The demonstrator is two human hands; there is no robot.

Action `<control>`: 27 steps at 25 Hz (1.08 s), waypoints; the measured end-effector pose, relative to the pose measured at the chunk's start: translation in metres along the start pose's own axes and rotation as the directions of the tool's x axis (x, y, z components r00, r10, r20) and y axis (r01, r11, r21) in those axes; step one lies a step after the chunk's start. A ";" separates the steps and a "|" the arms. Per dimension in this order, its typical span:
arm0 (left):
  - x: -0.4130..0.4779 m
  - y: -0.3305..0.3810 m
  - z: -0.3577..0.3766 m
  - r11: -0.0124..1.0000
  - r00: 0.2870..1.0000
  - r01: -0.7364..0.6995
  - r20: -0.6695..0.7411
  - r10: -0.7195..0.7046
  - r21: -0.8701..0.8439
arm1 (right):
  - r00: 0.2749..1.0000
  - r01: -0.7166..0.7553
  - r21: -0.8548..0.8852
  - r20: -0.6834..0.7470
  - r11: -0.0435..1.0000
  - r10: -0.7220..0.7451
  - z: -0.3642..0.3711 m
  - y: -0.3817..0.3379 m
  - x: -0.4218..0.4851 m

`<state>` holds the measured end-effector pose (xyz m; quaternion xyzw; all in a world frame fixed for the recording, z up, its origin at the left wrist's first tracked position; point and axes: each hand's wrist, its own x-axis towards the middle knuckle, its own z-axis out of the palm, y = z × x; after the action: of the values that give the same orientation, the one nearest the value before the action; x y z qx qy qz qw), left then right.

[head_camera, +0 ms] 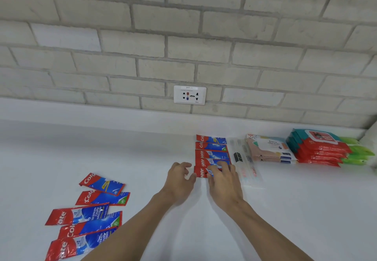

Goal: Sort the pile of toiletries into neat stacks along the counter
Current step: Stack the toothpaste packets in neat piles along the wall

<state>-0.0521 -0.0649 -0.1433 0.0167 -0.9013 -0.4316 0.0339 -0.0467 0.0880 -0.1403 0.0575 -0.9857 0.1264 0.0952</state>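
Right hand (223,181) flat on nearest sachet (201,172) of toothpaste row (212,152), left hand (179,181) loose at its end, gripping nothing; loose sachets (87,213) lie down-left on tabletop (122,148), long axes crosswise, left hand nearer.

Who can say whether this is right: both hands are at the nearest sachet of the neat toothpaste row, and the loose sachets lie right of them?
Not quite. The head view shows the loose sachets lying left of them. The left hand and right hand are indeed at the nearest sachet of the neat toothpaste row.
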 end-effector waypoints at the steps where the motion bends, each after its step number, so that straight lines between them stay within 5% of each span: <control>1: -0.005 -0.004 -0.006 1.000 1.000 -0.010 -0.014 0.010 -0.006 | 0.999 0.018 0.027 -0.042 0.999 -0.017 0.000 -0.008 -0.003; 6: -0.032 -0.023 -0.042 0.997 0.993 -0.025 -0.117 0.017 -0.066 | 0.988 0.130 0.195 -0.110 0.972 -0.110 0.002 -0.051 -0.022; 12: -0.064 -0.052 -0.094 0.991 0.975 -0.019 -0.224 -0.012 -0.134 | 0.984 0.144 0.360 0.044 0.922 -0.171 0.011 -0.107 -0.041; 20: -0.086 -0.100 -0.160 0.989 0.954 0.132 -0.262 -0.147 -0.072 | 0.952 0.156 0.435 0.173 0.887 -0.253 0.023 -0.184 -0.045; 27: -0.079 -0.133 -0.199 0.979 0.937 0.204 -0.290 -0.194 0.005 | 0.945 0.057 0.404 0.272 0.913 -0.180 0.034 -0.217 -0.029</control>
<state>0.0422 -0.2982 -0.1259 0.1711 -0.8879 -0.4097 0.1206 0.0058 -0.1273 -0.1270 0.1546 -0.9379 0.3041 -0.0632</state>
